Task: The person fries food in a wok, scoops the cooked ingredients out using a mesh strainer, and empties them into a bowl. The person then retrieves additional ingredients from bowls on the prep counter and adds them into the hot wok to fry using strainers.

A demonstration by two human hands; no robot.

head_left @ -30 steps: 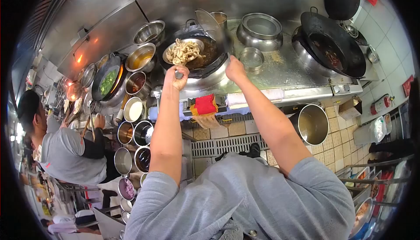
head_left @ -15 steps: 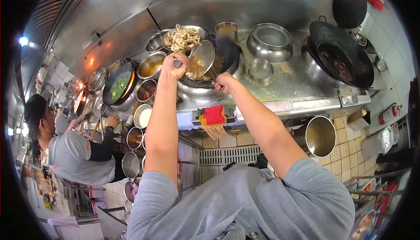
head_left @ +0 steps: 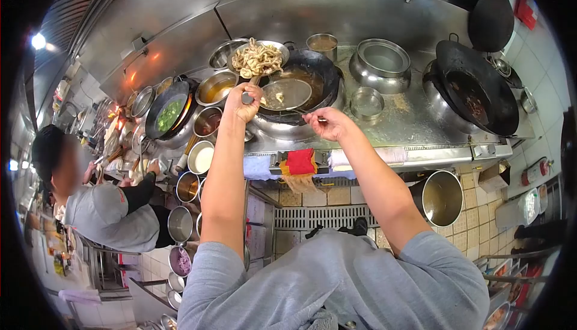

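Note:
My left hand is closed round the handle of a metal ladle whose wide bowl carries a heap of pale food strips. That bowl is raised at the back left edge of a black wok. With my right hand I hold the thin handle of a round mesh strainer. The strainer lies level over the wok's dark liquid, with a few pale bits on it. A steel bowl of yellow liquid stands to the left of the wok.
A co-worker stands at the left, near a wok with green food. A lidded pot and a small round tin are right of my wok. Another black wok stands farther right. Red cloth hangs at the front edge.
The strainer has gone from tilted to level over the wok. My right hand has shifted slightly right, its fingers looser on the handle. The ladle of food stays raised; the view has shifted.

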